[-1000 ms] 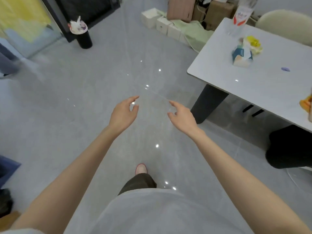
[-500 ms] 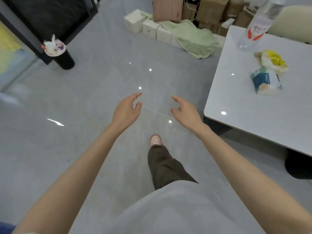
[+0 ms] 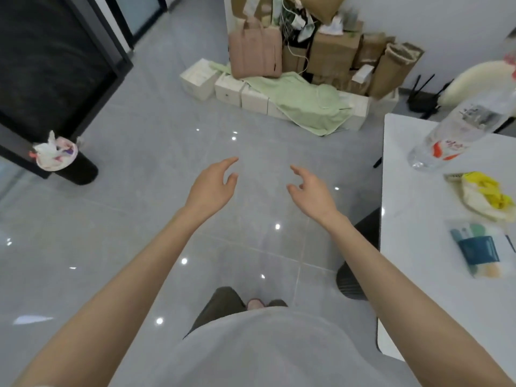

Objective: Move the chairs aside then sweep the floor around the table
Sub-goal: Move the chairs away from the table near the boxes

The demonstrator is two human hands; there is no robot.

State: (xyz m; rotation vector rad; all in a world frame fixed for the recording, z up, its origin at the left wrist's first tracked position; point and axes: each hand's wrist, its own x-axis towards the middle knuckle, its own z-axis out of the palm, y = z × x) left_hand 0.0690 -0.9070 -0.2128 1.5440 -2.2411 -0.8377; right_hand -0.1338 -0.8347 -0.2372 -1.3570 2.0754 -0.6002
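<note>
Both hands are out in front and empty: the left hand point(image 3: 212, 188) is loose, fingers spread, and the right hand point(image 3: 312, 192) mirrors it, fingers curled a little, nothing between them but grey floor point(image 3: 145, 219). No grasp on anything. The white table point(image 3: 418, 247) runs along just to the right of the right hand, its dark leg point(image 3: 354, 277) planted below that forearm. A cream chair point(image 3: 474, 79) peeks in beyond the table's far end, well past and to the right of the right fingertips. No broom in sight anywhere.

My read: this is the chair-clearing stage, the person walking up along the table's edge with arms ready. Next, those open hands need to reach the cream chair, so more steps forward and to the right, then a grip on its back. Ahead of the hands sits a heap of boxes under a green cloth point(image 3: 307, 104), and to the left a black bin point(image 3: 72, 169); both limit where a chair can be parked.
</note>
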